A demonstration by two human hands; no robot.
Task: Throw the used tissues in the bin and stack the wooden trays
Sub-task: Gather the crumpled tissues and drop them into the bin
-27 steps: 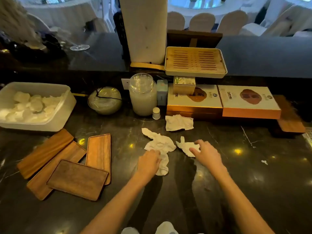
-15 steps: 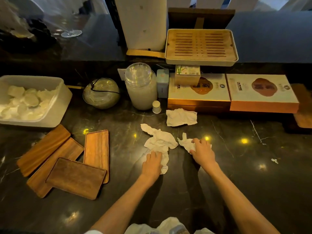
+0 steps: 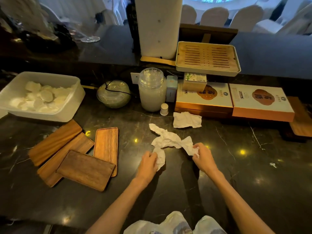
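On the dark marble counter (image 3: pixel 236 174) my left hand (image 3: pixel 148 162) pinches the lower end of a long crumpled white tissue (image 3: pixel 164 139). My right hand (image 3: pixel 203 157) is closed on a smaller crumpled tissue (image 3: pixel 189 146) that touches the long one. A third tissue (image 3: pixel 186 119) lies flat farther back, near the boxes. Several wooden trays (image 3: pixel 106 142) lie scattered and overlapping at the left; the darkest tray (image 3: pixel 85 169) rests on top of two others. No bin shows; a white plastic bag (image 3: pixel 173 223) sits at the bottom edge.
A white tub of round white pieces (image 3: pixel 42 97) stands at the far left. Behind the tissues are a glass bowl (image 3: pixel 114 93), a tall glass jar (image 3: pixel 152 90), a small white bottle (image 3: pixel 164 109), two flat gift boxes (image 3: pixel 234 100) and a slatted bamboo tray (image 3: pixel 207 58).
My right hand has closed on the small tissue and lifted it toward the long one. My left hand has gathered the long tissue's lower end. The view tilted back up.
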